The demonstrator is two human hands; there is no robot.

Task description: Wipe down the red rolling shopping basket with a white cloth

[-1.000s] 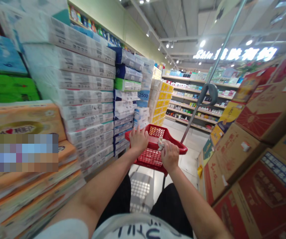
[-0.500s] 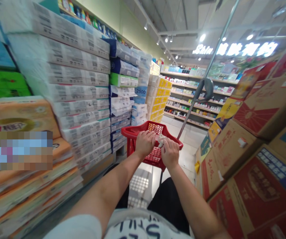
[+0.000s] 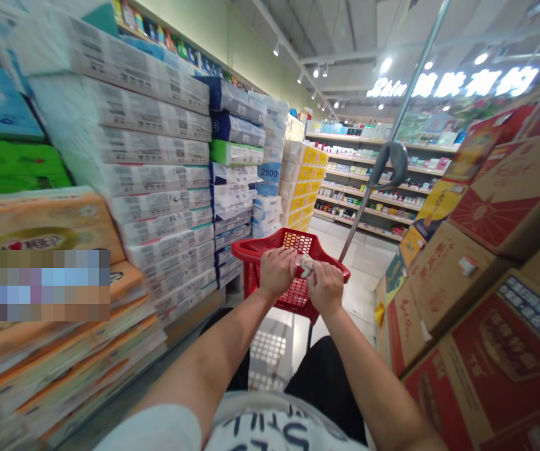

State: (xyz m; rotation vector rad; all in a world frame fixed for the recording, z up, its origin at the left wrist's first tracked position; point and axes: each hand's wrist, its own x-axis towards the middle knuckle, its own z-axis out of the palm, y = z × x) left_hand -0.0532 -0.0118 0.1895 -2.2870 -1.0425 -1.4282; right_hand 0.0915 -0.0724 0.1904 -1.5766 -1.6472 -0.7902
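Note:
A red plastic shopping cart (image 3: 246,250) with a grid-like basket is in front of me. My left hand (image 3: 277,270) is closed over its near handle bar. Just beside it, my right hand (image 3: 326,282) has its fingers curled over the right part of the same bar. A crumpled whitish piece (image 3: 306,265), like tissue or cloth, sits between the hands against the right fingers; part of it is hidden. Through the basket's holes only red mesh and floor show, and I cannot make out any goods inside.
Tall stacks of wrapped paper packs (image 3: 157,150) line the left side, with orange tissue packs (image 3: 63,219) nearer. Cardboard cartons (image 3: 458,275) rise on the right. A slanting metal pole (image 3: 359,216) stands beyond the cart. Stocked shelves (image 3: 368,169) cross the aisle's far end.
The surroundings and the cart have shifted slightly to the right in view. Both hands keep their hold on the bar, and the crumpled piece stays between them.

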